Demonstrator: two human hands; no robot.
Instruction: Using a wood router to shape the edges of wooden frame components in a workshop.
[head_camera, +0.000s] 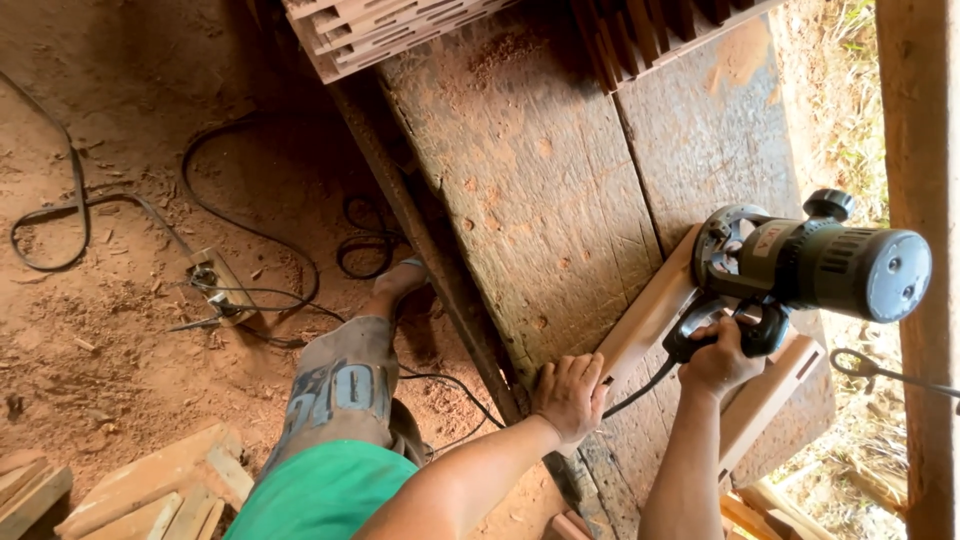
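Note:
My right hand (718, 360) grips the black handle of a dark green electric router (810, 262) that stands on a pale wooden piece (648, 312) lying on a worn workbench (540, 190). My left hand (572, 393) presses flat on the near end of that wooden piece, fingers spread over the bench edge. A black cord runs from the router back between my two arms.
Stacks of slatted wooden parts (370, 35) sit at the far end of the bench. Black cables (250, 235) and a power strip (215, 285) lie on the red dirt floor at left. My leg and foot (350, 370) stand beside the bench. Offcuts (150, 495) lie bottom left. A wooden post (920, 130) rises at right.

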